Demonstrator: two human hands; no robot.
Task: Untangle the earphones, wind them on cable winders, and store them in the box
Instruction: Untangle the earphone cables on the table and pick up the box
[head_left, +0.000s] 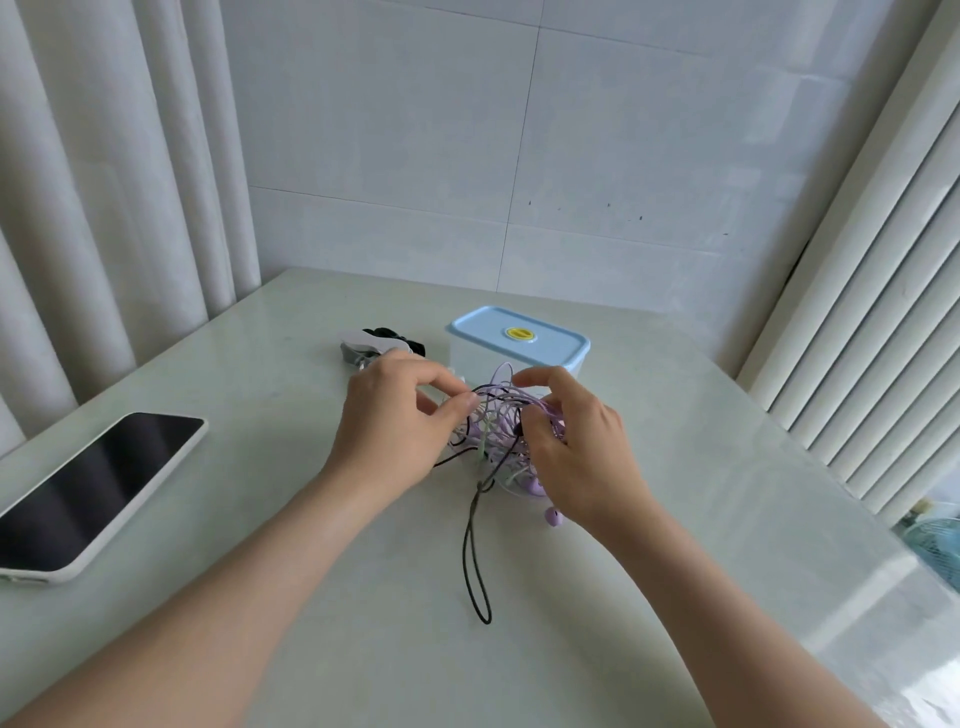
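A tangle of earphones (498, 421), with purple, black and pale green cords knotted together, lies on the pale table (311, 519) between my hands. My left hand (395, 421) pinches cords at the tangle's left side. From the right, my right hand (576, 447) curls its fingers into the purple cords. A purple earbud (554, 516) lies under my right wrist, and a black cord loop (475, 571) trails toward me. Behind the tangle stands the clear box with its blue lid (519, 335) shut. Black and white cable winders (374, 343) lie left of the box.
A phone (88, 493) in a white case lies screen up at the table's left. Curtains hang on the left, blinds on the right, and a tiled wall stands behind the table. The table's right edge drops off beside the blinds.
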